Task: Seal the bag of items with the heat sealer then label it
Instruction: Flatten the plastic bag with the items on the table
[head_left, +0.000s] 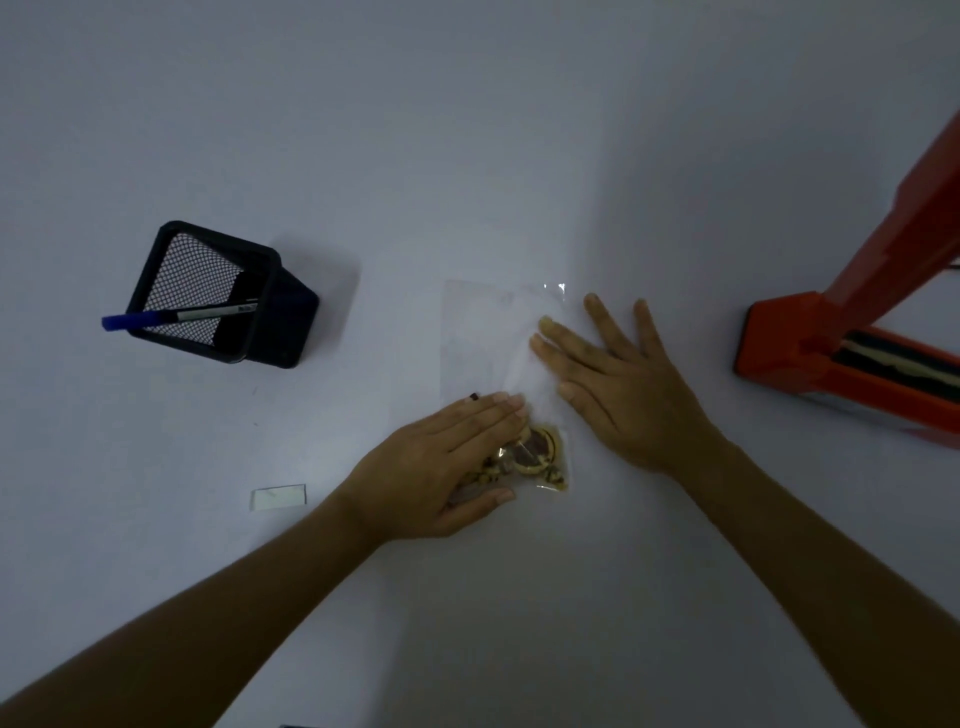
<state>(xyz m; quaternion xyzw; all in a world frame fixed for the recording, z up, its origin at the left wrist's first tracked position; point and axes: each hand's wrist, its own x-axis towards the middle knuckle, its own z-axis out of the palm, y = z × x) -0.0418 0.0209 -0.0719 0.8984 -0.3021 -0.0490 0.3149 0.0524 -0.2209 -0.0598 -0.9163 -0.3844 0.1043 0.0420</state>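
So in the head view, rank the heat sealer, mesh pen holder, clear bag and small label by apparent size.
1. Heat sealer, though cropped.
2. Mesh pen holder and clear bag: too close to rank.
3. Small label.

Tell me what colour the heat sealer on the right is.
Orange-red, with a dark sealing strip along its base. The heat sealer shows in the head view, at the right edge.

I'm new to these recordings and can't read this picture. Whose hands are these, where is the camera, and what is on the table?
The camera sits on a person's head, looking down at their own bare hands. The left hand presses flat on the filled end of a clear plastic bag; the right hand lies flat on its empty part. Neither grips anything. On the white table are also an orange heat sealer, a black mesh pen holder with a blue-capped pen, and a small label.
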